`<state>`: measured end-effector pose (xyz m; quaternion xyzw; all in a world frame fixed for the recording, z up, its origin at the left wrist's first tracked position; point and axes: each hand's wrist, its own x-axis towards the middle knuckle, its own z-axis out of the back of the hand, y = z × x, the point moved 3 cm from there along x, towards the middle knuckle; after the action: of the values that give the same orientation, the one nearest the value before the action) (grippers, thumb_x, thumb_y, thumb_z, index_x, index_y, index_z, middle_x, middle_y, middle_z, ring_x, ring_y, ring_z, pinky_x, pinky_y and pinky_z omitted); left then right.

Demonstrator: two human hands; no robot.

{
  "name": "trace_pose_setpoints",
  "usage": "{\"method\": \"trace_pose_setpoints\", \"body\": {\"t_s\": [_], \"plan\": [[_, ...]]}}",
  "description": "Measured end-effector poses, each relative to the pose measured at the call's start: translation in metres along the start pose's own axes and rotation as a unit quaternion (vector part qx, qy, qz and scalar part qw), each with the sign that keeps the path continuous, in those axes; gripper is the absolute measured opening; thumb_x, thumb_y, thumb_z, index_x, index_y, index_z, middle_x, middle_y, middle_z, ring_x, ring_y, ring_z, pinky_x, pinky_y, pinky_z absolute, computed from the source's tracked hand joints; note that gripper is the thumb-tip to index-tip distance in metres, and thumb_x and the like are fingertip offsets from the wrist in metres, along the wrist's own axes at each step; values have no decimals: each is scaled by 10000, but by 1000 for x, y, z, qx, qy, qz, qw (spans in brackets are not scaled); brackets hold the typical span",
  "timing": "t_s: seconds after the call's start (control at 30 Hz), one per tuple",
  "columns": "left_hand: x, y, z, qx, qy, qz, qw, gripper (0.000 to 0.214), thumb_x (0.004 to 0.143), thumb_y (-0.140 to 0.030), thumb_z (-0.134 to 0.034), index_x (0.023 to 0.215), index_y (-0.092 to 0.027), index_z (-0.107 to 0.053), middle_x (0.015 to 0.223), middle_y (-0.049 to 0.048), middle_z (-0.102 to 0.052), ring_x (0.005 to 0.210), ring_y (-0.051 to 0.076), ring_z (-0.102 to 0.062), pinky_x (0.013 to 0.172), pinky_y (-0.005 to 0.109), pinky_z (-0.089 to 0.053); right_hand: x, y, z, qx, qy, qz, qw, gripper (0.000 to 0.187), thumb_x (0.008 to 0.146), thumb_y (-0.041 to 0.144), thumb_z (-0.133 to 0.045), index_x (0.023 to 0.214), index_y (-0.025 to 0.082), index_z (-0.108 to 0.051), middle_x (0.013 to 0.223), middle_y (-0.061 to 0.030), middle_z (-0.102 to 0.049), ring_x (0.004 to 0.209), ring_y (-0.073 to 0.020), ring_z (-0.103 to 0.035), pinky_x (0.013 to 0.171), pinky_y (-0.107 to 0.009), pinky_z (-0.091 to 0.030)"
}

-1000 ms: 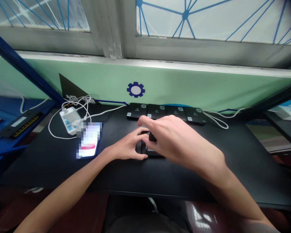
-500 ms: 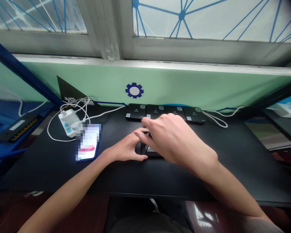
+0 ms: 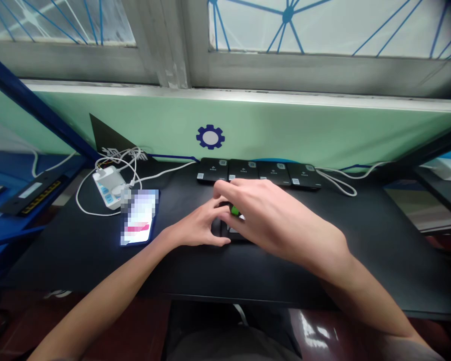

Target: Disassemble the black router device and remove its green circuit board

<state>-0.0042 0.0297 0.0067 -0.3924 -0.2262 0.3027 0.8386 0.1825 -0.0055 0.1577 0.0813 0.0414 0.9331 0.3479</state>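
On the black desk, a flat black case (image 3: 225,231) with a light grey patch on top lies beneath my hands, mostly hidden. My left hand (image 3: 201,223) grips its left side, thumb at the near edge and fingers toward the far edge. Over the case, my right hand (image 3: 274,215) is closed, knuckles up, thumb and fingers drawn together. Between them shows a bit of a small bright green object (image 3: 235,210), too covered to name. The right fingertips come very close to the left fingers.
Several flat black boxes (image 3: 244,170) with small labels stand in a row along the green back panel (image 3: 285,125). To the left lie a lit phone (image 3: 139,218) and a white power strip (image 3: 110,188) with tangled white cables. Another cable (image 3: 342,185) loops at right.
The right hand has turned slightly, and the bright green object now shows between its thumb and fingers. My left hand keeps its hold on the case. The whole view has shifted a little.
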Motion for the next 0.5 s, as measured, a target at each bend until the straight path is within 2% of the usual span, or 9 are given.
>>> {"method": "trace_pose_setpoints", "body": {"t_s": [0.1, 0.17, 0.27, 0.37, 0.5], "plan": [[1, -1, 1, -23, -7, 9, 1000, 626, 853, -373, -965, 1412, -259, -707, 1664, 153, -602, 1485, 449, -631, 1240, 638, -572, 11, 6, 3, -66, 4, -73, 995, 388, 1217, 505, -474, 1324, 158, -609, 901, -85, -749, 762, -282, -686, 685, -403, -338], [1, -1, 2, -23, -2, 11, 1000, 672, 862, -382, -963, 1467, -271, -693, 1648, 148, -617, 1503, 451, -620, 1256, 635, -558, 17, 9, 6, -102, 9, -110, 989, 540, 1217, 566, -429, 1475, 112, -567, 790, -75, -729, 688, -312, -693, 644, -402, -299], [0, 0, 1, -5, 8, 3, 1000, 623, 901, -392, -944, 1472, -292, -716, 1588, 140, -659, 1485, 443, -634, 1246, 627, -560, 21, 10, 8, -142, 12, -114, 983, 476, 1220, 400, -421, 1554, 74, -517, 718, -57, -701, 633, -312, -693, 608, -395, -263], [-1, 0, 1, -2, 2, -1, 1000, 595, 892, -377, -950, 1437, -278, -732, 1523, 143, -683, 1420, 435, -667, 1217, 623, -581, 19, 9, 9, -128, 5, -98, 987, 427, 1138, 233, -490, 1532, 71, -517, 711, -30, -694, 608, -287, -673, 597, -390, -266], [1, -7, 2, -33, -3, -6, 999, 512, 873, -306, -931, 1337, -240, -726, 1590, 126, -642, 1430, 425, -661, 1219, 572, -597, 17, 12, 10, -82, -13, -94, 992, 502, 1014, 244, -557, 1496, 104, -524, 725, -9, -713, 580, -256, -636, 589, -377, -269]]}}
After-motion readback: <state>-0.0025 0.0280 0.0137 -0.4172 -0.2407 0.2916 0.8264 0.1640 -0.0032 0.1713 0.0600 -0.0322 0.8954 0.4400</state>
